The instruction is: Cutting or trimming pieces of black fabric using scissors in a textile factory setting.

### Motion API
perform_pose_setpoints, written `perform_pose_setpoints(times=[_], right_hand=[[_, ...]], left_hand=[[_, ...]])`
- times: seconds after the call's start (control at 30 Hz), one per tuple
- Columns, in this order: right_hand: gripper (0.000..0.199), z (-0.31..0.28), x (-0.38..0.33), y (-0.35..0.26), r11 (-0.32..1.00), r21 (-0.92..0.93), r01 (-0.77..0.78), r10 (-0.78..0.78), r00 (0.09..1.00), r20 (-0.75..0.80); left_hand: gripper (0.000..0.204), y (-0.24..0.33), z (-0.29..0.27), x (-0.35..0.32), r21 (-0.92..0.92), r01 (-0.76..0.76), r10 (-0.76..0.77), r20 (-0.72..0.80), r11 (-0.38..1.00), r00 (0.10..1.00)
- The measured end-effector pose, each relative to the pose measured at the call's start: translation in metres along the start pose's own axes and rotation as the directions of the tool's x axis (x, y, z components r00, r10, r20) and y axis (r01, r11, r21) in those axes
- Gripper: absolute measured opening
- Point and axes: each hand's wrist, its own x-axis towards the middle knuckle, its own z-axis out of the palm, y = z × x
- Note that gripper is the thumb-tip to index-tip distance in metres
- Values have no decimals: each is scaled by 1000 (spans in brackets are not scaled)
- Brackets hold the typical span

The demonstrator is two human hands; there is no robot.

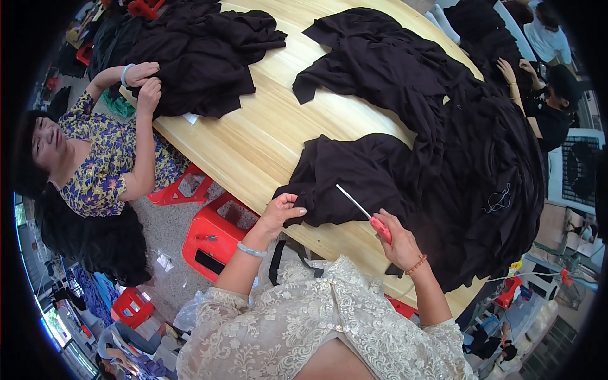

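Note:
My left hand [283, 209] pinches the near edge of a black garment [354, 171] lying on the wooden table [253, 133]. My right hand [396, 240] grips small thread snips with a pink handle [380, 228]; their thin metal blades [352, 199] point up and left over the black cloth. The two hands are a short distance apart, both at the table's near edge. I wear a cream lace top, a pale bracelet on the left wrist and an orange bead bracelet on the right.
A large heap of black garments [481, 158] covers the table's right side, another pile [196, 50] lies at the far left. A person in a floral top [101, 158] handles that pile. Another person [551, 107] sits at the right. Red plastic stools [215, 234] stand below the table.

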Motion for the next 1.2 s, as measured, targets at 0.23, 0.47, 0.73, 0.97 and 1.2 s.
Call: perform_pose_setpoints(times=[0.23,0.47,0.73,0.97,1.2], right_hand=[[43,-1,0,-8,998,15,53,-54,997,47],[30,-6,2,-19,984,-172,51,-14,977,212],[29,-13,6,-38,967,-226,121,-58,962,268],[28,-14,8,-47,966,-238,105,-22,946,324],[29,-14,7,-47,965,-241,107,-23,944,328]], left_hand=[[14,-8,15,20,-24,-179,178,-56,984,983],[9,-7,14,13,581,-464,561,14,669,827],[11,-4,19,9,650,-566,663,124,507,738],[12,-3,20,8,630,-576,661,129,521,739],[12,1,19,5,674,-521,612,127,524,780]])
